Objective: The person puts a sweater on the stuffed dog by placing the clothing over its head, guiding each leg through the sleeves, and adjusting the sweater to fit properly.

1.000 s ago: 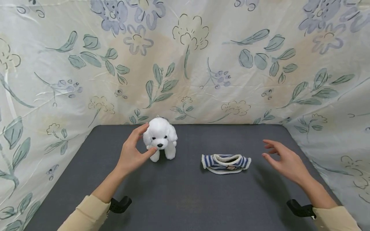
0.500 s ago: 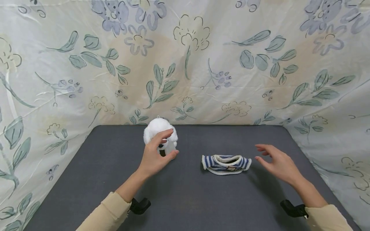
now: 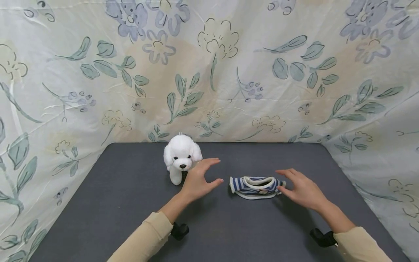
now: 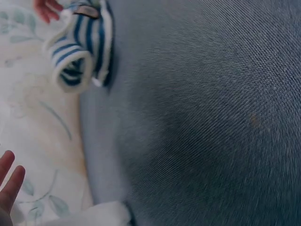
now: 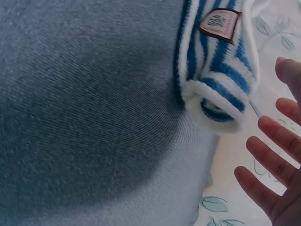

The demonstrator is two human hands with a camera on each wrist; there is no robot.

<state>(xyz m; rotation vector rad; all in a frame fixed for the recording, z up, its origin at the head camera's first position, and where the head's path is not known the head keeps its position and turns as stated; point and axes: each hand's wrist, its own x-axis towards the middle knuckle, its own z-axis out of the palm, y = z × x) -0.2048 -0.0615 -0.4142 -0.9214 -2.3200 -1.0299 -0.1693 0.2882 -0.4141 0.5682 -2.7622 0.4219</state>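
A small blue-and-white striped knit pet sweater (image 3: 256, 188) lies on the dark grey table, its neck opening facing up. In the right wrist view a patch shows on the sweater (image 5: 221, 23) beside a rolled sleeve end. My right hand (image 3: 302, 189), fingers parted, is at the sweater's right sleeve and overlaps it in the head view. To the left of the sweater my left hand (image 3: 199, 182) hovers with thumb and fingers spread, holding nothing. Behind it stands a white plush dog (image 3: 181, 153), one front leg partly hidden by that hand.
The grey table (image 3: 124, 203) runs back to a floral curtain (image 3: 216, 72) that hangs behind it and at both sides. Black wrist mounts (image 3: 322, 238) sit on both forearms, below the cream sleeves' cuffs.
My left hand has moved right, past the front of the plush dog, toward the sweater. The right hand has come left to the sweater's right sleeve. Dog and sweater have stayed put.
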